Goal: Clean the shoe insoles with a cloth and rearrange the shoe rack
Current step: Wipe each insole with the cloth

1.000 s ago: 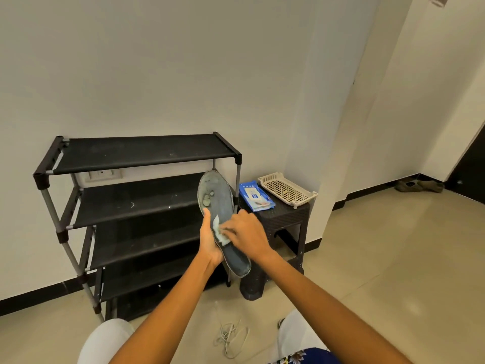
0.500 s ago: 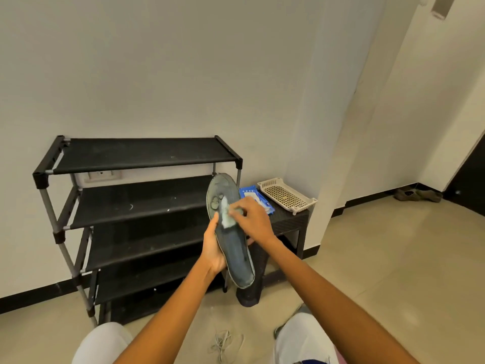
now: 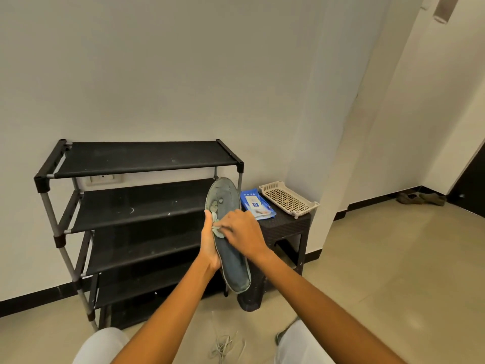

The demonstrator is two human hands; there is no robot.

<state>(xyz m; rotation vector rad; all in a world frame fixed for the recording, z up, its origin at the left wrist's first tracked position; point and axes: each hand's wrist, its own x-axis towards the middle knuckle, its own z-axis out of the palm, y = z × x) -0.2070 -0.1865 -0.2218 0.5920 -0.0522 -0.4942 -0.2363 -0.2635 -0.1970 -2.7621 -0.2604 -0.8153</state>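
- Insole [image 3: 231, 256]: you hold it up in front of the rack [image 3: 136, 206], nearly upright, toe end high and heel end low, its worn face turned toward you.
- Your left hand [image 3: 208, 248] grips the insole along its left edge, thumb up the front, fingers hidden behind it.
- Your right hand [image 3: 244, 233] has its fingers curled down on a small pale cloth [image 3: 217, 231], pressing it to the middle of the insole near the left edge.
- Rack: black shelves on grey poles, standing against the wall, every shelf in view bare and dusty.
- Stool [image 3: 283, 227]: dark, just right of the rack, carrying a blue wipes pack [image 3: 256, 203] and a cream perforated tray [image 3: 288, 199] side by side.
- Floor: a loose pale cord [image 3: 223, 345] lies between your knees; a pair of shoes [image 3: 420, 198] sits far right by a dark door.
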